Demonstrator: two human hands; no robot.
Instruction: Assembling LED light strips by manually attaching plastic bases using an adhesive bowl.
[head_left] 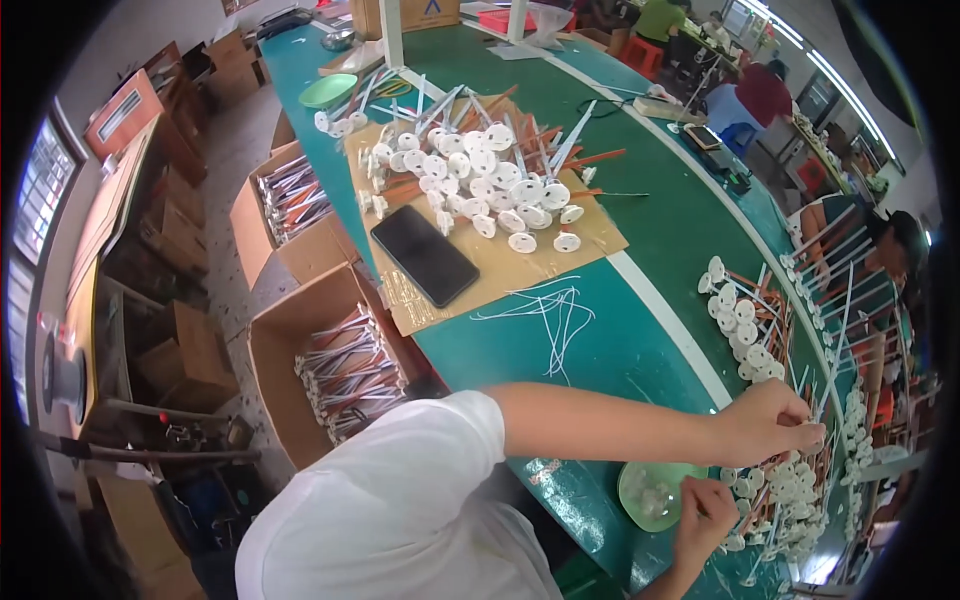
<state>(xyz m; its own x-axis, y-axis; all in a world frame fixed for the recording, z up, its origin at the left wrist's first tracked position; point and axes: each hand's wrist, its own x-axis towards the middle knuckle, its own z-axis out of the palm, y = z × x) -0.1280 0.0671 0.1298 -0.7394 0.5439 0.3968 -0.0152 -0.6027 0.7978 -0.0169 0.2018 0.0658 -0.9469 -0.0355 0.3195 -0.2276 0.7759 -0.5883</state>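
The left hand (768, 425) reaches across to the nearer heap of white discs (793, 483), its thumb and fingers drawn close together over the pieces; I cannot tell whether one is pinched between them. The right hand (706, 515) is curled between that heap and a light green bowl (645, 474) of small pale pieces, and its grasp, too, cannot be made out. The heap lies on the green surface (625, 350), in from the edge nearest the person, with the bowl closer to that edge. Brown and white strips lie among the discs. The discs look light and stiff, probably smooth and perhaps apt to chip, so the rim seems the best hold; the slender strips look likelier to bend or tangle if pulled from the heap. Toward the surface's left edge, a cardboard sheet (590, 245) carries another disc pile (480, 180) and a black phone (425, 256), and thin white strands (560, 320) lie loosely crossed between the sheet and the left forearm.
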